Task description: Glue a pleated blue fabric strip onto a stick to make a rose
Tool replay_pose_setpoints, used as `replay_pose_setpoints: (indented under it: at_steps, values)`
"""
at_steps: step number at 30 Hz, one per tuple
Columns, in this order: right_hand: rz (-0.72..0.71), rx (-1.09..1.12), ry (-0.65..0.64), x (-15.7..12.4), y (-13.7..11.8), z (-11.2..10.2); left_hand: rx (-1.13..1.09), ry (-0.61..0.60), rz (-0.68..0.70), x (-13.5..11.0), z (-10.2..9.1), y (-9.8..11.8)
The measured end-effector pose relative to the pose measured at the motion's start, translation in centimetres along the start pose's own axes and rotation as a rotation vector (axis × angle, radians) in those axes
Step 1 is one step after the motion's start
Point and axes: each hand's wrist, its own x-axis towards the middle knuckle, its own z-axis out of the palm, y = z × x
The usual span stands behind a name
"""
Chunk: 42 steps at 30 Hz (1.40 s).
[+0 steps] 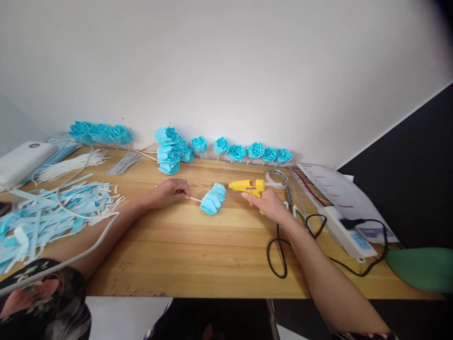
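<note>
1. The wooden worktop [198, 255] carries everything; places below are given from the half-made light blue paper flower on a thin stick [213, 199], which lies near the worktop's middle.
2. A black cable [279, 257] loops on the wood nearer the person, to the right of that flower.
3. The left hand [172, 192], just left of the flower, is closed in a pinch on its stick.
4. The right hand [268, 204], just right of the flower, is wrapped around the grip of a yellow plastic glue gun [248, 187], whose nozzle points at the flower's top.
5. Further right lies a white power strip [348, 232].
6. Far left lies a heap of light blue paper strips [42, 217].
7. Beyond the flower, finished blue paper roses [236, 152] line the white wall [226, 66].
</note>
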Motion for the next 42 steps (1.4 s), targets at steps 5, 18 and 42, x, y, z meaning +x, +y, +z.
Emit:
replay_pose_setpoints:
  at_steps: [5, 18, 42]
  values:
    - [-0.022, 0.000, -0.008, -0.1, -0.4, -0.3, -0.007, -0.005, -0.010, 0.0, 0.0, 0.2]
    - [-0.054, 0.144, -0.094, 0.2, 1.8, -2.2, 0.000, -0.012, -0.044, 0.0, -0.3, 0.8]
    - [0.018, 0.779, 0.032, 1.0, 4.0, -2.8, 0.022, -0.007, -0.059, 0.1, 0.2, -0.3]
